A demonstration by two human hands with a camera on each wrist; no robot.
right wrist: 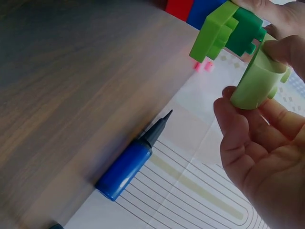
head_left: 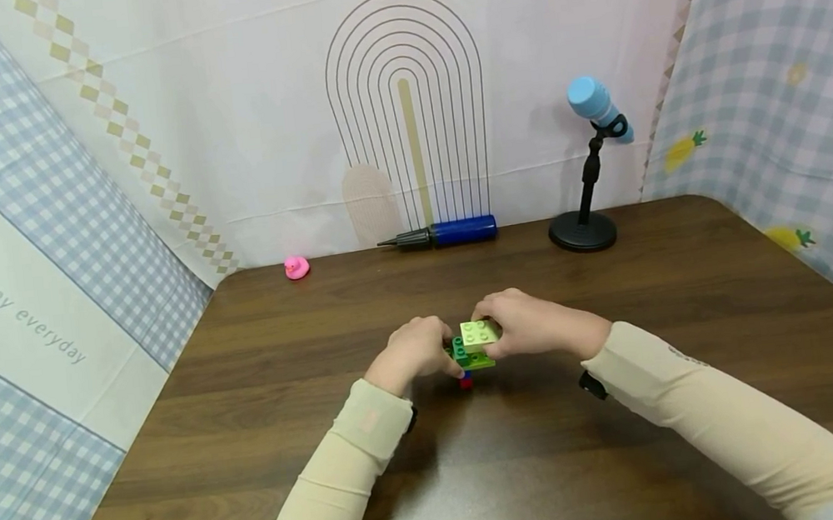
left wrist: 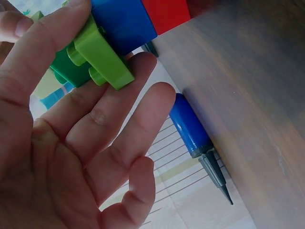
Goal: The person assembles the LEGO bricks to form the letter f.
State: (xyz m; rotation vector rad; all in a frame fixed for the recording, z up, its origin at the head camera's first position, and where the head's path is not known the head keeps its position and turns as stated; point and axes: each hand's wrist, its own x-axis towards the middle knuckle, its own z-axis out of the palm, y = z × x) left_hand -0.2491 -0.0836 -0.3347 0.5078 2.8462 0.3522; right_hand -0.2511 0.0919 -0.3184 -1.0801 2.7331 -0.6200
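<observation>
A small stack of toy building bricks stands on the table: a red brick (head_left: 466, 382) lowest, a blue brick (left wrist: 125, 25) over it, then a wider lime green brick (right wrist: 212, 33) and a dark green brick (right wrist: 244, 31). My left hand (head_left: 416, 346) holds this stack from the left, thumb on one side and fingers on the other. Between the thumb and fingers of my right hand (head_left: 531, 322) is a pale green brick (right wrist: 259, 83) with a curved side. It is tilted close to the dark green brick's studs; whether they touch I cannot tell.
Along the back of the wooden table (head_left: 279, 323) are a pink toy duck (head_left: 297, 267), a blue hand pump (head_left: 462, 230) with a black nozzle, and a black stand (head_left: 583, 230) carrying a light blue microphone (head_left: 597, 104). Patterned cloth (head_left: 258, 99) hangs behind and at both sides.
</observation>
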